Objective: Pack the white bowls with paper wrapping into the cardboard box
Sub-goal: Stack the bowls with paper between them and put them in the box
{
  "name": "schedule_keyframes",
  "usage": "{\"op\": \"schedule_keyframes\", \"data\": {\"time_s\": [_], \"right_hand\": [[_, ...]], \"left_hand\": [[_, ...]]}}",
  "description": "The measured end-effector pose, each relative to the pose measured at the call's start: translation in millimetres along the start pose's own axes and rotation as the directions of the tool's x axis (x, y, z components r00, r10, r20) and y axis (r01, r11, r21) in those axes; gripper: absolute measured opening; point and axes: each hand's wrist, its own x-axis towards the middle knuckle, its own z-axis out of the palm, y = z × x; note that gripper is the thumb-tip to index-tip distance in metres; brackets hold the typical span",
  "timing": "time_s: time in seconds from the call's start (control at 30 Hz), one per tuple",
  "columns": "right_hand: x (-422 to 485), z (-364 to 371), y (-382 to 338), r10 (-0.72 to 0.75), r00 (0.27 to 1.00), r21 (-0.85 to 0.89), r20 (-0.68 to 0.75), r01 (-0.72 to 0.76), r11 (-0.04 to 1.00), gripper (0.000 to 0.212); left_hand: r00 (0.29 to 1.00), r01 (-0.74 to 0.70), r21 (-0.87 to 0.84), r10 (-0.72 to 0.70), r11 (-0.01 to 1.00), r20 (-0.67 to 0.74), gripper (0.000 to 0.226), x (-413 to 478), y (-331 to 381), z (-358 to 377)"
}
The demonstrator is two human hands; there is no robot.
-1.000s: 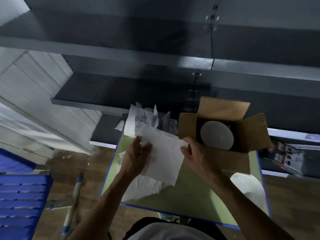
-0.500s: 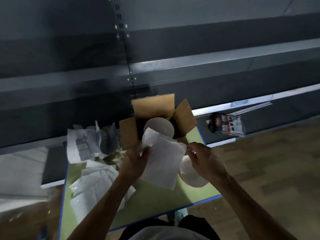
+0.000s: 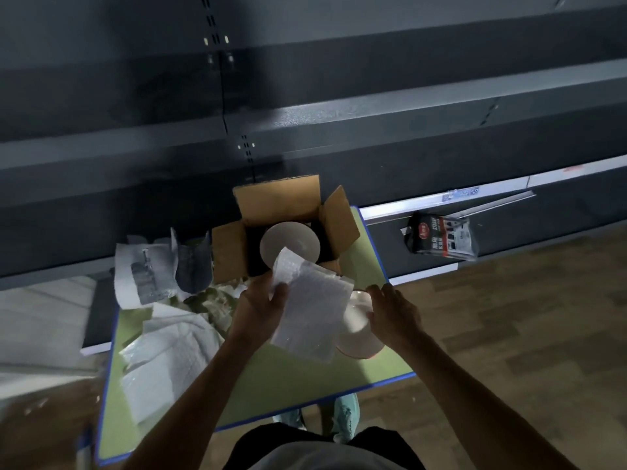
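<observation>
An open cardboard box (image 3: 227, 252) stands at the far side of the green table (image 3: 288, 378), with a white bowl (image 3: 291, 244) lying inside it. My left hand (image 3: 259, 301) pinches a white sheet of wrapping paper (image 3: 312, 308) by its left edge, just in front of the box. A second white bowl (image 3: 356, 337) sits on the table at the right, partly hidden by the sheet. My right hand (image 3: 390, 310) rests on that bowl's right rim, fingers curled over it.
More white wrapping sheets (image 3: 169, 361) lie on the table's left part, with crumpled printed paper (image 3: 149, 269) behind them. Dark metal shelving (image 3: 305, 106) rises behind the table. A black printed packet (image 3: 441, 239) lies on the lowest shelf at right. Wooden floor lies to the right.
My right hand let go of the sheet and moved down to the bowl at the right. The left hand keeps the sheet. The view swung to the right.
</observation>
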Motion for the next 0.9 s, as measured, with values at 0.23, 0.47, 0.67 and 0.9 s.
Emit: {"op": "schedule_keyframes", "data": {"time_s": [0.23,0.47,0.67,0.9], "right_hand": [[12.4,-8.1,4.7,-0.046,0.994,-0.071,0.103,0.053,0.996,0.041],[-3.9,-63.1,18.7,-0.116,0.992,-0.045,0.057,0.118,0.992,0.033],[-15.2,-123.9,16.8,-0.211,0.976,-0.015,-0.058,0.210,0.977,0.019],[-1.1,-124.8,-36.1,-0.284,0.941,0.187,-0.183,0.317,0.930,0.019]], "left_hand": [[0.994,0.089,-0.014,-0.090,0.996,-0.057,0.026,-4.4,2.8,-2.5],[0.985,0.132,-0.029,-0.134,0.991,-0.105,0.021,-4.8,10.2,-6.1],[0.989,0.139,-0.103,-0.144,0.985,-0.044,0.017,-0.3,11.9,-7.5],[0.957,0.290,-0.690,-0.221,0.663,0.190,0.022,-10.1,26.3,-12.6]]}}
